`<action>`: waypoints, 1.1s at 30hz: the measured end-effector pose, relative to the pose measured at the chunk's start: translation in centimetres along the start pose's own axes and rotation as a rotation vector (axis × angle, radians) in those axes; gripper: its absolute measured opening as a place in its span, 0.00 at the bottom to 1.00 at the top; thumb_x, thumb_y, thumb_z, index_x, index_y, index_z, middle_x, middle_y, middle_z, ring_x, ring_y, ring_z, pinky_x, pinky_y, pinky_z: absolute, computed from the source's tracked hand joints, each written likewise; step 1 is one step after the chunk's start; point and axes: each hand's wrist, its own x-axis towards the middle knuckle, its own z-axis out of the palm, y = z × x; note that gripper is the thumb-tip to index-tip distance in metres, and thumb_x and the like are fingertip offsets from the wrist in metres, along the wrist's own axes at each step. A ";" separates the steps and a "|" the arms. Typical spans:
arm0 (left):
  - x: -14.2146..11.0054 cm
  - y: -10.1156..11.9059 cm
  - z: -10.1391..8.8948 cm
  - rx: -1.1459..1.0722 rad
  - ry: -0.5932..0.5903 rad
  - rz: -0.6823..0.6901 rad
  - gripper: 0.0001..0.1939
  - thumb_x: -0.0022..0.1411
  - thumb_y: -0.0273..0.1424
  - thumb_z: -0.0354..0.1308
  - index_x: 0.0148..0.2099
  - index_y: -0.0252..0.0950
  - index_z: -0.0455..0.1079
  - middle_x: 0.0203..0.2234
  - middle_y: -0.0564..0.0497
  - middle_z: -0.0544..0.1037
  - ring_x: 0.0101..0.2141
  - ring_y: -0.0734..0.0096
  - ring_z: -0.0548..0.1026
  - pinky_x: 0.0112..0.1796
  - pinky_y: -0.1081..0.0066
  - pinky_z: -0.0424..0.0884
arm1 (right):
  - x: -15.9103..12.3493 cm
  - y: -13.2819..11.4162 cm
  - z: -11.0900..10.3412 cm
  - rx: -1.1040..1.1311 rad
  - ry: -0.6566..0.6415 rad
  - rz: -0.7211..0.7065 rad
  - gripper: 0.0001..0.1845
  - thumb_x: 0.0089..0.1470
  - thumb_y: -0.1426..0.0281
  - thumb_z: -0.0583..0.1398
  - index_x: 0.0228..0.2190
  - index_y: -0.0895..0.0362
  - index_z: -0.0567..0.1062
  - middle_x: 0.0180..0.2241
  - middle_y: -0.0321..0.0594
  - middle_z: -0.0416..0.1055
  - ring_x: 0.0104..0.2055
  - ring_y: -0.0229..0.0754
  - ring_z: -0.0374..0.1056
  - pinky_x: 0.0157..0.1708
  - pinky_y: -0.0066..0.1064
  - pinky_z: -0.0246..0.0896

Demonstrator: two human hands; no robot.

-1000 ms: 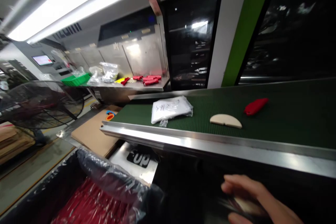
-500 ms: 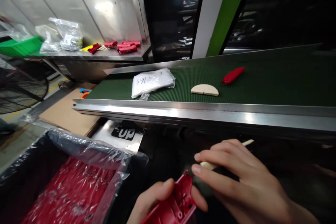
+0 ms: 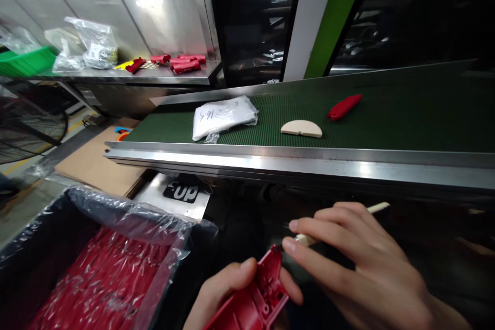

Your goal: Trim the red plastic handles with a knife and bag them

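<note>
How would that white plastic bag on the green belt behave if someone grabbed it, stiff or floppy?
The white plastic bag would probably be floppy: its film is wrinkled and a loose corner trails at the front edge. It lies low and flat on the green belt, so it is likely light and unlikely to roll. The glossy film may be somewhat slippery to pinch.

Red plastic shell, hollow side up; thin cream stick just beside.

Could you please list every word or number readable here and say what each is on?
"up": white letters on a black sticker on the metal plate below the belt; its left end is cut off.
"16.5": handwritten on the white plastic bag on the green belt.
Bags on the steel shelf: labels too blurred to read.
</note>
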 end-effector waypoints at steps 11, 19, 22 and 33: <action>0.9 -1.9 0.5 -0.082 -0.034 0.220 0.24 0.69 0.43 0.48 0.42 0.26 0.75 0.18 0.45 0.73 0.15 0.77 0.63 0.18 0.80 0.55 | -0.2 -0.6 -0.9 -0.054 -0.085 0.020 0.17 0.60 0.81 0.54 0.46 0.58 0.77 0.44 0.44 0.73 0.42 0.43 0.66 0.42 0.38 0.57; 0.6 -1.9 -0.1 0.048 0.062 0.178 0.28 0.71 0.44 0.42 0.38 0.25 0.75 0.13 0.47 0.69 0.13 0.75 0.61 0.17 0.78 0.54 | -1.1 -1.0 -0.4 -0.191 -0.185 -0.019 0.22 0.59 0.81 0.55 0.51 0.54 0.75 0.48 0.43 0.74 0.45 0.48 0.66 0.44 0.42 0.57; 0.5 -1.9 0.2 0.006 0.116 0.100 0.32 0.70 0.45 0.42 0.28 0.25 0.73 0.14 0.45 0.68 0.15 0.75 0.63 0.19 0.78 0.56 | -1.3 -1.0 -0.3 -0.228 -0.193 -0.035 0.22 0.58 0.82 0.54 0.51 0.54 0.74 0.48 0.44 0.73 0.45 0.49 0.65 0.44 0.43 0.55; 1.8 -1.8 -0.1 -0.034 -0.019 0.005 0.32 0.61 0.53 0.54 0.26 0.25 0.74 0.17 0.44 0.70 0.17 0.76 0.65 0.19 0.79 0.55 | -2.2 -1.1 -0.1 -0.321 -0.197 -0.039 0.21 0.61 0.77 0.54 0.54 0.55 0.73 0.50 0.44 0.73 0.44 0.51 0.66 0.44 0.46 0.55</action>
